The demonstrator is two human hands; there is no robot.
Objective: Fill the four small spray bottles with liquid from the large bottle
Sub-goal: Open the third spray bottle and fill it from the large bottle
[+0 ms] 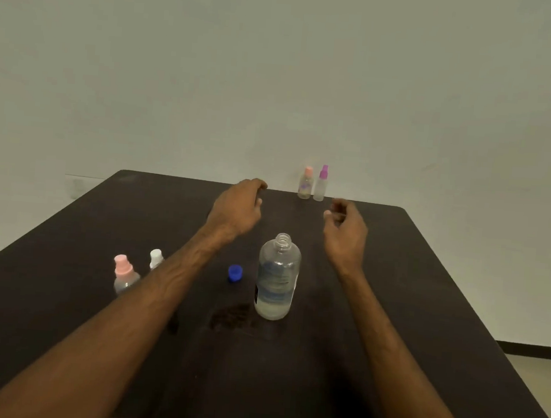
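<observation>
Two empty hands hover over the table [426,286]: left hand [238,206] and right hand [345,227], fingers loosely curled, gripping nothing. Large bottle [277,275] stands uncapped behind and between them, by the wrists, its blue cap [234,273] set aside near the left forearm, likely kept open for pouring. Peach-capped bottle [306,183] and purple-capped bottle [321,182] stand beyond the hands, nearer the right, probably next to fetch; pink-capped bottle [124,272] and white-capped bottle [156,258] sit well back, outside the left forearm.

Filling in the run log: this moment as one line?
large bottle upright, uncapped | blue cap beside it | left hand empty | right hand empty
</observation>
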